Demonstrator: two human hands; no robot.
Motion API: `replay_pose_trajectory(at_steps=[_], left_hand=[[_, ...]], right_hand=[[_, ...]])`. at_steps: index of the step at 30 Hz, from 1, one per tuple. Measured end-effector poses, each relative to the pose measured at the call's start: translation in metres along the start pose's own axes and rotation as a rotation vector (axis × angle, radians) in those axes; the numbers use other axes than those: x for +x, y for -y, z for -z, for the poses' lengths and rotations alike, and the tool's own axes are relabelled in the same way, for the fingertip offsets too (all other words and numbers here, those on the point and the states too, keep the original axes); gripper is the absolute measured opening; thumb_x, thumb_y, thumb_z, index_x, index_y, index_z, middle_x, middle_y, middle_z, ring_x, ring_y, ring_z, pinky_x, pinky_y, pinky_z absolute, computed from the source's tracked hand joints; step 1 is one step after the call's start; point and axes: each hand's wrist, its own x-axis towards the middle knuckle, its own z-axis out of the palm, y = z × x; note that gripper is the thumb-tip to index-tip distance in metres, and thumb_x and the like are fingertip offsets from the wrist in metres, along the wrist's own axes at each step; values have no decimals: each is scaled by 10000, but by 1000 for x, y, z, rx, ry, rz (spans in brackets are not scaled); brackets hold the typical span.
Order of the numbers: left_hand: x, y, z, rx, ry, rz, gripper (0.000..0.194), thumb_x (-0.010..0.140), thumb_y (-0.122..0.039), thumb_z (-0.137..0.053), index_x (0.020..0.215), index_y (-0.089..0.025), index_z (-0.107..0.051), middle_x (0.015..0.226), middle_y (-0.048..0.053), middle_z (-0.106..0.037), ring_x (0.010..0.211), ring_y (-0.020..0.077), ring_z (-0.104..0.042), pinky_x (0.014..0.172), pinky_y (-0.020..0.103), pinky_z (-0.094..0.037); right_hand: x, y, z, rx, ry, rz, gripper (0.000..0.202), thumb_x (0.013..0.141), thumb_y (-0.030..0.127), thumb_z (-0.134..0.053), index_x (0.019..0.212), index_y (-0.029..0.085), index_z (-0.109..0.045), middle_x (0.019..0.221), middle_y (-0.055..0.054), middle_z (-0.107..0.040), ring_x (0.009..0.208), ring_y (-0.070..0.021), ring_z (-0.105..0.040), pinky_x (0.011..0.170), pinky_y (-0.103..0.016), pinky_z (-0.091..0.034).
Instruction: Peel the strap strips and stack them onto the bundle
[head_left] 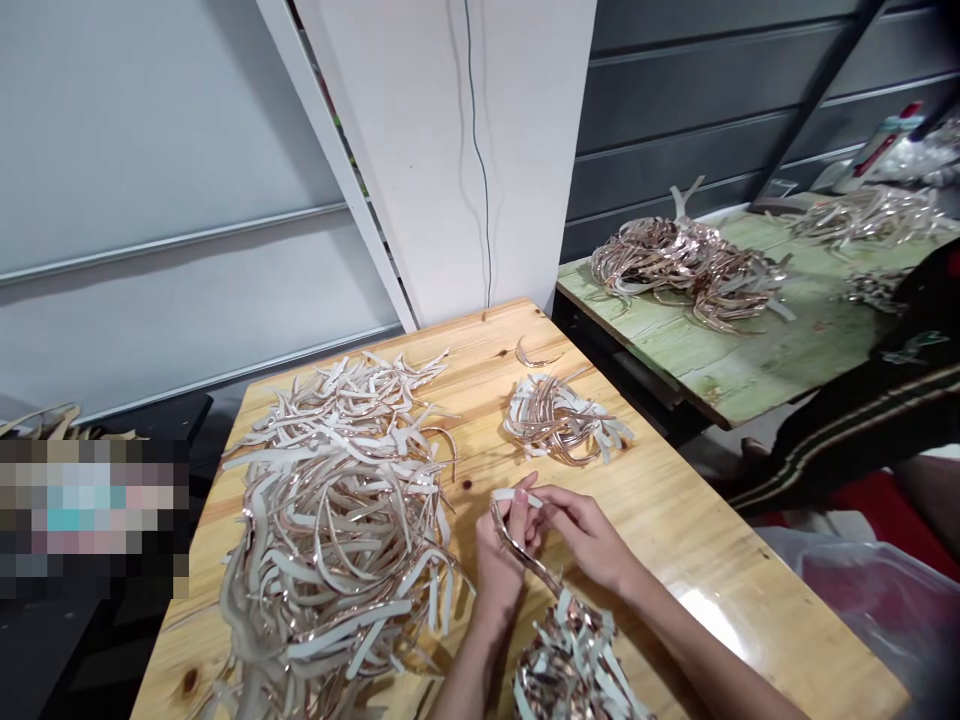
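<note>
Nearest: a heap of shiny, pale-and-copper cut pieces at the bottom edge of the wooden table, between the two forearms. Just beyond it, both hands are together over the table, grasping one curved copper strip. Left hand has it clenched under the thumb near its bent upper end; right hand pinches the pale tip right beside, fingertips partly hidden. Strip's other end runs down to the heap. Left of the hands: large tangled pile of strips. Past the hands: small bundle, then a lone curved offcut. Farther right: person in dark clothing next to a green table carrying another copper pile. Behind: thin cord hanging down a white panel.
</note>
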Motion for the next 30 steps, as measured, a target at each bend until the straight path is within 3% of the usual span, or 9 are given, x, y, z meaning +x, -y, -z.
replay_pose_trajectory(at_steps=[15,21,30], left_hand=[[0,6,3,88,51,-24,631,905,-656,-618,1206,-117,-747,602,-36,-466,520,92,-391,481,221,-306],[0,6,1,52,43,-47,602,908,-641,-626,1181,-119,-753,583,-52,-424,511,89,-394,489,223,-324],[-1,5,1,-47,29,-30,623,907,-637,-638,1225,-108,-722,618,-62,-374,531,73,-356,488,205,-309]], right_hand=[[-1,2,-1,-71,-45,-17,323,1016,462,-552,955,197,-725,780,-33,-725,689,-194,-689,688,-317,-575],[-1,-2,1,-16,-47,-20,334,1034,446,-509,995,200,-732,774,-29,-724,695,-201,-691,696,-323,-571],[-1,6,-2,-136,7,22,347,1044,473,-515,1114,216,-736,859,-46,-756,786,-213,-714,760,-322,-578]])
